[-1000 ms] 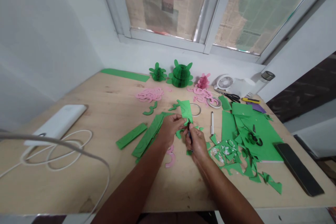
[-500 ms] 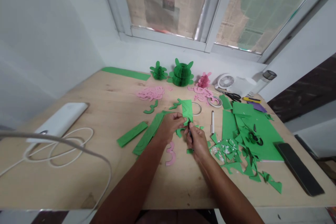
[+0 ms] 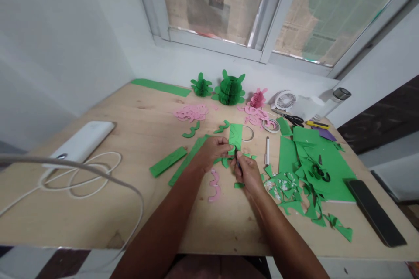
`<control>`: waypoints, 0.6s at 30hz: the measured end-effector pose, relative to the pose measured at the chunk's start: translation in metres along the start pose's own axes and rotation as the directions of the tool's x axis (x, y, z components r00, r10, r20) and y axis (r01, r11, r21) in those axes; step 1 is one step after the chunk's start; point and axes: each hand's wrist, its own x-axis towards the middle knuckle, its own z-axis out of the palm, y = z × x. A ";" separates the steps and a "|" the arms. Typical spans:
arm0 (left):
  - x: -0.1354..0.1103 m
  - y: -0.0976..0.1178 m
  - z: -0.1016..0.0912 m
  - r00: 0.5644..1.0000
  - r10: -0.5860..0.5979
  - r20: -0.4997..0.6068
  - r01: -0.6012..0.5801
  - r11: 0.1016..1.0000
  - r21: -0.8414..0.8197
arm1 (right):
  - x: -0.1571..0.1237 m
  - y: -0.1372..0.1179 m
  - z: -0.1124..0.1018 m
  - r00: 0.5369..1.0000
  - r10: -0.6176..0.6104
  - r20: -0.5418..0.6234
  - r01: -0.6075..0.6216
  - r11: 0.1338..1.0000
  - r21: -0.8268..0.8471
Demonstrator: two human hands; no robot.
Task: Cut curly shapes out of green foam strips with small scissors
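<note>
My left hand pinches the lower left edge of a green paper strip marked with drawn curves. In my right hand is a pair of dark scissors, mostly covered by the fingers, its tip against the strip's lower end. Small green offcuts lie under and beside both hands. A wavy pink paper cutout rests just below my left hand. Two wavy green cutouts, one on the left and one nearer the strip, lie beyond it. Long green strips run beside my left forearm.
Green and pink honeycomb paper figures stand along the wall. Pink cutouts, a tape roll and a white pen lie nearby. Green scraps, spare scissors and a dark case occupy the right. A white cable loops left.
The whole view has shifted slightly, so the table things appear a little further right. Both hands keep their hold on the strip and scissors, with little other visible movement.
</note>
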 end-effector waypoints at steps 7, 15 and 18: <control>0.001 0.002 -0.006 0.999 -0.008 0.041 0.007 1.000 0.024 | -0.001 0.000 0.001 1.000 0.013 0.020 -0.013 1.000 -0.016; 0.001 0.002 -0.011 0.997 0.034 0.071 -0.040 0.996 0.082 | -0.001 0.000 0.000 0.999 0.004 0.034 -0.003 0.999 -0.035; 0.002 0.001 -0.012 0.993 0.070 0.093 -0.081 0.990 0.119 | -0.001 0.000 -0.001 0.999 0.004 0.041 -0.002 0.999 -0.040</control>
